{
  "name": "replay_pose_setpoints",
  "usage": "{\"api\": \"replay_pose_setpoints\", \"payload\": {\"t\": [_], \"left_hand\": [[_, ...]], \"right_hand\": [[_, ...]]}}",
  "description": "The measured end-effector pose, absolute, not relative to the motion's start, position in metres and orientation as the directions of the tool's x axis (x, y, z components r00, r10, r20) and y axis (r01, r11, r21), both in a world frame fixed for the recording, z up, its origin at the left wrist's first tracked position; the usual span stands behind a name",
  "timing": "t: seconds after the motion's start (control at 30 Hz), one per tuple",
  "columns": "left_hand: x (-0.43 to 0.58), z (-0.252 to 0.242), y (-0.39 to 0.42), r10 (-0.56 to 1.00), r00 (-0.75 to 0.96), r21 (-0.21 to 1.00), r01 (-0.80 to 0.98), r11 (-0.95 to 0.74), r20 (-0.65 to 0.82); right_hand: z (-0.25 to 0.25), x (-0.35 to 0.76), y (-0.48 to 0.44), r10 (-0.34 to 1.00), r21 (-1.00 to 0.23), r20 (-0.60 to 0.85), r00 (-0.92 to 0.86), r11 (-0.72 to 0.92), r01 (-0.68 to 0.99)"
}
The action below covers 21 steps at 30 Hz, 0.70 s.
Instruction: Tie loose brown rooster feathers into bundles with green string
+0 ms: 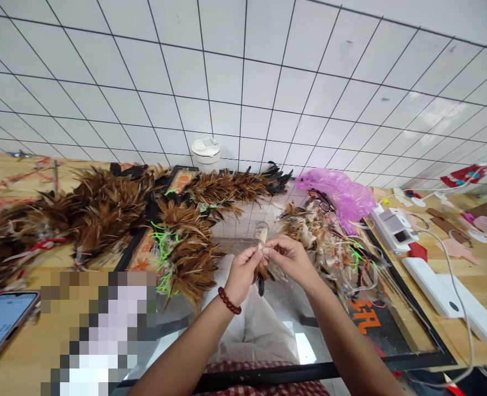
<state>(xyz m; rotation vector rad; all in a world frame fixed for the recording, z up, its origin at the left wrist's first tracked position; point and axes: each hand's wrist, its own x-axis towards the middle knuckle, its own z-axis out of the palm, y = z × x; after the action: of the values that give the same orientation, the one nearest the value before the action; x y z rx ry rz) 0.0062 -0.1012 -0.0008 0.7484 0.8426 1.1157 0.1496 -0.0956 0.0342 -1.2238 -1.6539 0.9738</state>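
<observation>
My left hand, with a dark red bead bracelet on the wrist, pinches a small tuft of feathers over the glass top. My right hand is closed at the same spot, its thumb and fingertips meeting those of the left. A pale, rounded end of the tuft points up above the fingers, and brown and black feather tips hang below them. Left of my hands lie bundled brown feathers with bright green string. On the right is a loose heap of paler feathers.
Long feather garlands stretch along the left and back. A white lidded cup stands by the tiled wall. A purple plastic bag, a white power strip with cables, and white boxes lie right. A phone rests at left.
</observation>
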Motion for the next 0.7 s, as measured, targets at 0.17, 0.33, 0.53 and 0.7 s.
{"api": "replay_pose_setpoints", "payload": {"t": [0.17, 0.33, 0.53, 0.7], "left_hand": [[0.006, 0.001, -0.103, 0.933, 0.308, 0.856, -0.417, 0.307, -0.185], [0.005, 0.004, -0.104, 0.9, 0.392, 0.78, -0.496, 0.382, -0.192], [0.005, 0.004, -0.107, 0.829, 0.496, 0.758, -0.429, 0.492, -0.258], [0.008, 0.0, -0.11, 0.851, 0.445, 0.803, -0.377, 0.461, -0.279]], "right_hand": [[0.033, 0.148, -0.098, 0.981, -0.992, 0.059, -0.182, 0.078, 0.101], [0.031, 0.151, -0.096, 0.965, -0.999, -0.025, -0.263, -0.017, 0.032], [0.03, 0.158, -0.096, 0.973, -0.983, 0.086, -0.214, 0.118, 0.144], [0.033, 0.158, -0.105, 0.958, -0.911, 0.216, -0.189, 0.267, 0.313]]}}
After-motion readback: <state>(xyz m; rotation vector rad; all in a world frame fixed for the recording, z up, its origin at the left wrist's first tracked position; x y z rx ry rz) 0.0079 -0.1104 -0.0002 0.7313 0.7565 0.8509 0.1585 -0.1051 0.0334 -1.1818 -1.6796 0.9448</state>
